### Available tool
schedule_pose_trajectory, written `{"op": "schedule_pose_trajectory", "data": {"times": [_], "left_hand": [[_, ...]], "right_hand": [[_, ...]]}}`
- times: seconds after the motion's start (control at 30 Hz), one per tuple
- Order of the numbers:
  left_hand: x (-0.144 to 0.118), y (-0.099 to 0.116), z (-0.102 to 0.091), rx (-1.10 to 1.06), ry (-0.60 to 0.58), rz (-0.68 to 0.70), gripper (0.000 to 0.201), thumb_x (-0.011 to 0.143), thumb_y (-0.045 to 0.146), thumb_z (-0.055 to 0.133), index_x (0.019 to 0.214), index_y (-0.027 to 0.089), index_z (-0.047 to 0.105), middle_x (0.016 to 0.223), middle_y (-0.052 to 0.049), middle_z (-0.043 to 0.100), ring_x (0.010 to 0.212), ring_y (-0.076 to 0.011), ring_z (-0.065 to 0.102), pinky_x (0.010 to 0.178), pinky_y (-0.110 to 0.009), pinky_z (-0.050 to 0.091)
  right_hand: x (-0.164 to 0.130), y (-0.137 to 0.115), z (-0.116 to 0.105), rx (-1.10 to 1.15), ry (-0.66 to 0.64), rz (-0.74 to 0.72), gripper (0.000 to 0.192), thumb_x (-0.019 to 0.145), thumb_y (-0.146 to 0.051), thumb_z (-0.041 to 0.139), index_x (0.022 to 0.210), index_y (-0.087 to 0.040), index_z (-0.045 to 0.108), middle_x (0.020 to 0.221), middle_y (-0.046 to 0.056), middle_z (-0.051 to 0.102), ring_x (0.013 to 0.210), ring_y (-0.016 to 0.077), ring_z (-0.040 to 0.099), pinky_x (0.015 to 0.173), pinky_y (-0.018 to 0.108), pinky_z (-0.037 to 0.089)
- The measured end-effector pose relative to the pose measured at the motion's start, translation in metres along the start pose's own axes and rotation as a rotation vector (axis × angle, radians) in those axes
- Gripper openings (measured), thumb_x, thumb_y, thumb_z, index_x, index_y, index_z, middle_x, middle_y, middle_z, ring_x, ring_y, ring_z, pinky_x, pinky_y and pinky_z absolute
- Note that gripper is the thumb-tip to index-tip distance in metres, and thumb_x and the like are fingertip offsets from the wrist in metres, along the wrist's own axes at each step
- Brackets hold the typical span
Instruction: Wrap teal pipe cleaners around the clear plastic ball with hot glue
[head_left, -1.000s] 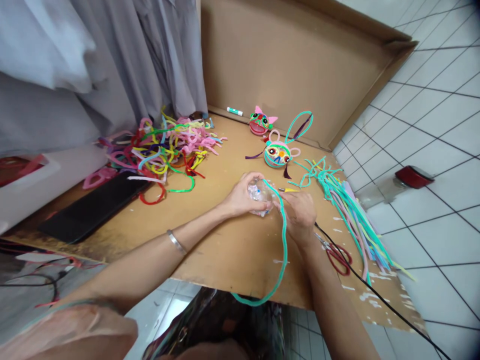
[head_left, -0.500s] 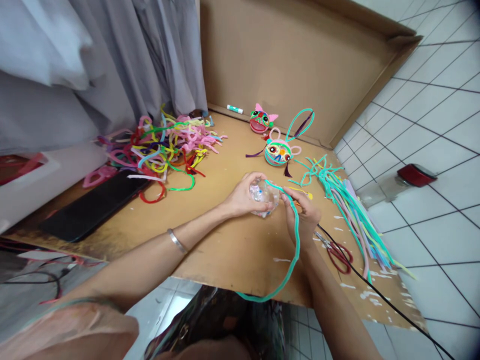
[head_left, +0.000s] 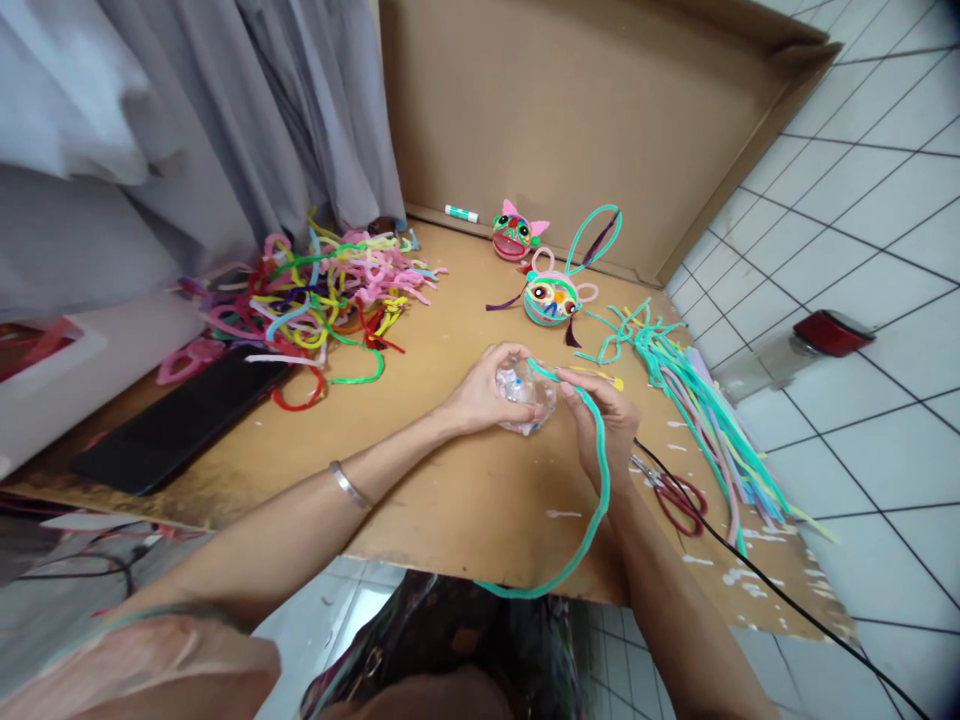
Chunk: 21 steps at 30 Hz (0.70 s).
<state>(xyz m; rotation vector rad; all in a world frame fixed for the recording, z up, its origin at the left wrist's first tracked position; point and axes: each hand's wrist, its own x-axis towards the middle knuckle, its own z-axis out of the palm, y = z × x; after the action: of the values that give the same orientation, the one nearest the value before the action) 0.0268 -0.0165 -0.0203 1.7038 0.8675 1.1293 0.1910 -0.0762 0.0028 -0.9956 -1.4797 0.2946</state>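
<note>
My left hand cups a small clear plastic ball with bits of colour inside, held just above the cardboard work board. My right hand pinches a long teal pipe cleaner against the ball's right side. The pipe cleaner's top end lies over the ball, and its tail curves down past the board's front edge. A metal bangle sits on my left wrist.
A heap of mixed-colour pipe cleaners lies at the back left, a bundle of teal and pastel ones at the right. Two finished animal faces stand at the back. Red scissors, a black cable, a black tablet and a glue stick lie around.
My right hand turned palm-up and slid along the teal pipe cleaner, whose tail swung to the right. The left hand kept hold of the ball in the same spot.
</note>
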Motion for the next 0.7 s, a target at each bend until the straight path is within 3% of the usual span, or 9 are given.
{"op": "schedule_pose_trajectory", "data": {"times": [0.27, 0.7], "left_hand": [[0.0004, 0.0040, -0.0026, -0.055, -0.079, -0.033, 0.065, 0.051, 0.027, 0.085, 0.109, 0.020, 0.056, 0.100, -0.003, 0.063, 0.095, -0.0212, 0.062, 0.089, -0.038, 0.052], [0.0016, 0.0003, -0.0028, -0.091, -0.136, -0.033, 0.067, 0.054, 0.030, 0.085, 0.112, 0.020, 0.051, 0.101, -0.003, 0.062, 0.096, -0.0195, 0.060, 0.089, -0.034, 0.049]], "right_hand": [[-0.0011, 0.0018, -0.0012, -0.111, -0.042, -0.086, 0.012, 0.089, -0.030, 0.065, 0.090, -0.027, 0.076, 0.089, 0.002, 0.079, 0.087, 0.0191, 0.073, 0.082, 0.036, 0.060], [-0.0020, 0.0009, 0.0015, -0.012, -0.065, 0.014, 0.008, 0.086, -0.026, 0.066, 0.086, -0.025, 0.074, 0.085, 0.001, 0.078, 0.083, 0.0181, 0.073, 0.076, 0.032, 0.059]]}}
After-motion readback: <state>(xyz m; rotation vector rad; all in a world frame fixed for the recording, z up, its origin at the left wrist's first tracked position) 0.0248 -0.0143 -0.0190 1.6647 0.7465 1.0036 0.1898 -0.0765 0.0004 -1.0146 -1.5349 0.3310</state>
